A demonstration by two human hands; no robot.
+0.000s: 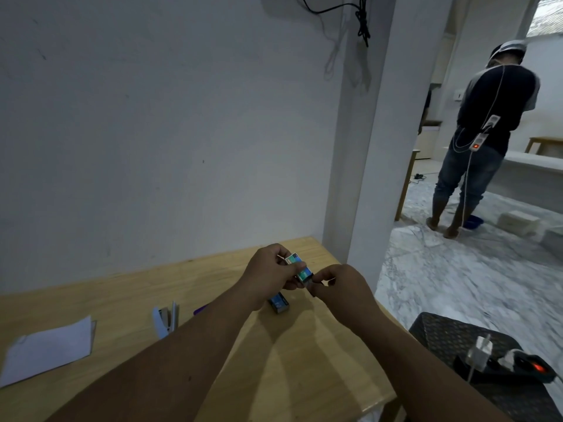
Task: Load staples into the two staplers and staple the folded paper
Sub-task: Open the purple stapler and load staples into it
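Note:
My left hand point(271, 271) holds a small blue-green staple box point(300, 268) above the wooden table point(213, 275). My right hand point(341, 287) pinches the box's inner end, where a dark tray or staple strip shows; which one I cannot tell. A second blue staple box point(278, 303) lies on the table just under my hands. A white-blue stapler point(166, 319) lies opened up to the left. The tip of a purple stapler point(201, 309) peeks out beside my left forearm. The folded white paper point(48, 350) rests at the table's left.
A white wall runs behind the table, a pillar at its right end. To the right, a dark stool point(451, 333) carries a power strip and charger point(518, 363). Another person point(478, 141) stands with their back turned on the marble floor beyond.

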